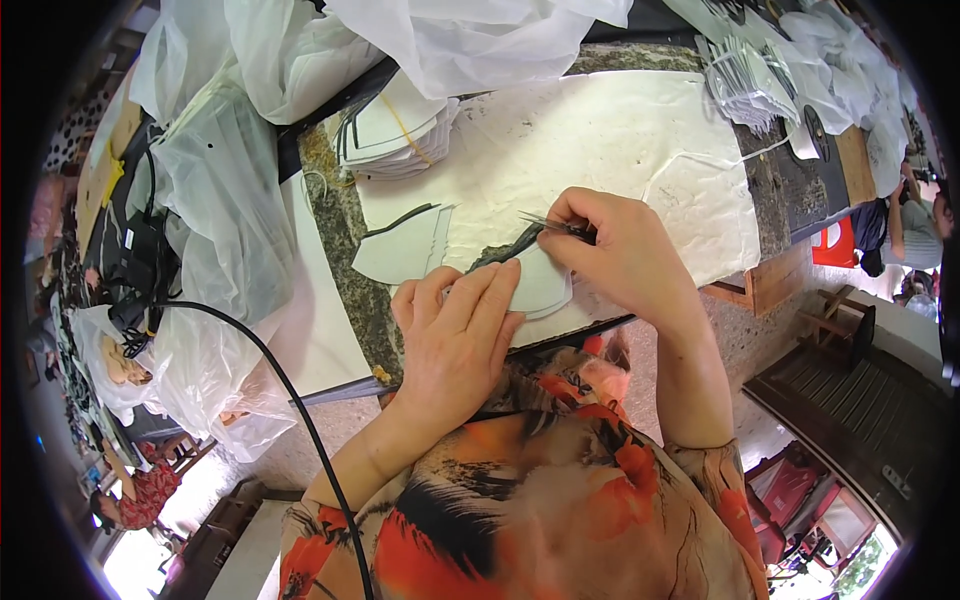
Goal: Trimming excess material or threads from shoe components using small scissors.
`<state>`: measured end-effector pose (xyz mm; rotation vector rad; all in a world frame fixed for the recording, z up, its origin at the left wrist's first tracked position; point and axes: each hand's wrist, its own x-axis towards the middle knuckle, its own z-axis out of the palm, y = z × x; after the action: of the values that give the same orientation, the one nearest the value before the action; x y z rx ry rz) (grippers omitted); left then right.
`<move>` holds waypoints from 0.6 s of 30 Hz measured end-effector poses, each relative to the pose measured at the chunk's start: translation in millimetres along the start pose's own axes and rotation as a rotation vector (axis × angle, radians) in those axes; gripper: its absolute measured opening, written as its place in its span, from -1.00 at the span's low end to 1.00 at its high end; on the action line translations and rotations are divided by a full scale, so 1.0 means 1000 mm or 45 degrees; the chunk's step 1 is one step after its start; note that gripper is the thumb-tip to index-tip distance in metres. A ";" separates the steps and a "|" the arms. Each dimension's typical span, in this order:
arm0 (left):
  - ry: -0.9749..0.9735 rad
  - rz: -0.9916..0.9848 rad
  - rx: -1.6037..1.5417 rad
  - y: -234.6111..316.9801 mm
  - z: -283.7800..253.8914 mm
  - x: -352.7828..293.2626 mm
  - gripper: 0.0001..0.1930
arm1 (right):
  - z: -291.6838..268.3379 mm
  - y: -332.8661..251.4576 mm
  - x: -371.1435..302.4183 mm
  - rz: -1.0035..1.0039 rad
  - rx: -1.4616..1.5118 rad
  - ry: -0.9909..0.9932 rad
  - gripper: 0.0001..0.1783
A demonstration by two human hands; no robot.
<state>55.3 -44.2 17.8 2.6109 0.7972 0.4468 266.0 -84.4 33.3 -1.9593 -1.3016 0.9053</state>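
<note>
Leftmost, a loose white piece (pixel 395 258) edged with a black cord (pixel 400 220) lies just beside the left hand (pixel 452 318). That hand's fingers are laid flat, pressing rather than gripping; under their tips sits a white panel (pixel 545 285). Its dark strip (pixel 512 244) points from those fingertips up and rightward to the right hand (pixel 615 250), long axis diagonal. The right fingers grasp small snips (pixel 546 221), tips leftward. Step judged in hand: trimming the strip; the next move calls for firm hold-down and careful blade placement.
</note>
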 end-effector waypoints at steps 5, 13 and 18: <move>-0.085 -0.024 0.012 0.004 -0.007 0.007 -0.49 | -0.004 0.008 0.004 0.075 0.139 -0.058 -0.86; -0.179 -0.021 0.029 0.009 -0.015 0.016 -0.48 | -0.007 0.016 0.006 0.216 0.322 -0.082 -0.83; -0.189 -0.014 0.024 0.009 -0.014 0.017 -0.47 | -0.006 0.025 0.006 0.202 0.310 -0.063 -0.82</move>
<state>67.1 -37.7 37.6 2.6190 0.7696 0.2403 285.8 -87.7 16.0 -1.8768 -1.0193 1.1390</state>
